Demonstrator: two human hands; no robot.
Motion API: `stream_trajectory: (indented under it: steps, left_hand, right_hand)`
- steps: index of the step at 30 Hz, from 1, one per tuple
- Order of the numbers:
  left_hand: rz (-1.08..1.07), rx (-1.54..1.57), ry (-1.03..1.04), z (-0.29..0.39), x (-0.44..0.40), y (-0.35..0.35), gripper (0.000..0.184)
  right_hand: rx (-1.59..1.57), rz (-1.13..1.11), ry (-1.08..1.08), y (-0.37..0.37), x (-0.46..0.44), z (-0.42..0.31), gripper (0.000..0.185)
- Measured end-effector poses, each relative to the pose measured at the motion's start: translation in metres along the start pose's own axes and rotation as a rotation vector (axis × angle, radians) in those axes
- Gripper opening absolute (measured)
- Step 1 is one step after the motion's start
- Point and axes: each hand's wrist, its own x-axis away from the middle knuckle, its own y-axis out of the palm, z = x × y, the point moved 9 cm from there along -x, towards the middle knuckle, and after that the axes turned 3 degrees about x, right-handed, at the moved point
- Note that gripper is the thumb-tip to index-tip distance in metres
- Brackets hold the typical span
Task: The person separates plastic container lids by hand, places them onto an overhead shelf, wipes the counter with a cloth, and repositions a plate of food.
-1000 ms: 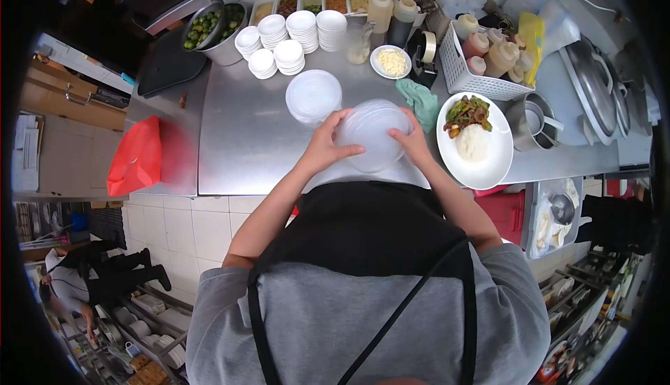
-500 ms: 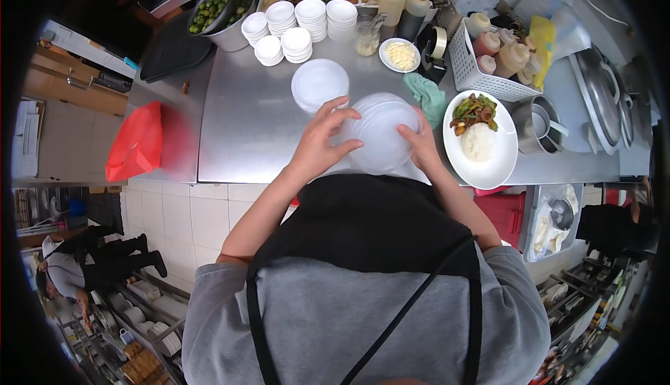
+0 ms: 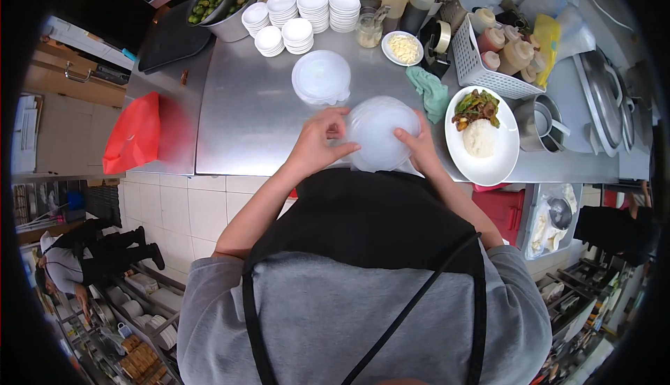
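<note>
In front of my apron, my right hand [image 3: 419,144] grips a stack of round translucent plastic lids [image 3: 382,132] by its right side, thumb on top. My left hand [image 3: 319,138] is at the stack's left edge. Its thumb tip touches the rim and its fingers are curled against the edge. How many lids are in the stack I cannot tell. Just beyond, on the steel counter, sits a round translucent plastic container [image 3: 321,77] that looks covered by a lid with a small tab.
A plate of rice and stir-fry [image 3: 481,137] and a green cloth [image 3: 429,92] lie to the right, near a white basket of bottles [image 3: 499,78]. Stacks of small white dishes [image 3: 283,10] stand at the back. A red bag [image 3: 134,134] is at left; a person [image 3: 91,256] stands far left.
My left fingers have curled in at the edge of the lids, where they were more spread. The lids now look more evenly stacked. The view has shifted slightly.
</note>
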Motion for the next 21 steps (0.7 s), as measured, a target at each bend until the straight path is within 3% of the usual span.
stream_trajectory:
  steps: [4, 7, 9, 10, 12, 13, 15, 17, 21]
  left_hand:
    - [0.085, 0.121, -0.143, -0.014, -0.002, -0.004, 0.054]
    - [0.05, 0.01, -0.181, -0.041, -0.008, 0.002, 0.057]
    - [0.069, 0.207, -0.072, -0.056, -0.016, -0.002, 0.055]
    - [0.124, 0.323, -0.24, -0.069, -0.003, -0.006, 0.056]
    - [0.155, 0.5, -0.438, -0.065, -0.018, -0.02, 0.058]
    - [0.192, 0.591, -0.437, -0.056, -0.019, -0.025, 0.056]
    - [0.156, 0.733, -0.462, -0.079, -0.03, -0.033, 0.052]
    - [-0.021, 0.873, -0.442, -0.066, -0.044, -0.027, 0.05]
    - [-0.064, 0.914, -0.342, 0.008, -0.05, -0.026, 0.045]
  right_hand:
    - [0.053, 0.049, 0.022, 0.006, 0.0, -0.003, 0.058]
    - [0.314, 0.057, -0.11, 0.011, -0.007, -0.018, 0.055]
    - [0.538, 0.069, 0.046, 0.011, -0.01, -0.027, 0.056]
    - [0.502, 0.021, 0.025, 0.004, -0.013, -0.001, 0.059]
    - [0.499, -0.073, -0.199, -0.004, -0.036, -0.032, 0.065]
    - [0.514, -0.148, -0.309, 0.007, -0.029, -0.057, 0.068]
    - [1.185, -0.233, -0.825, 0.058, 0.009, -0.135, 0.063]
    - [1.556, -0.382, -0.953, 0.09, 0.029, -0.151, 0.058]
    - [1.617, -0.443, -1.191, 0.094, 0.03, -0.176, 0.058]
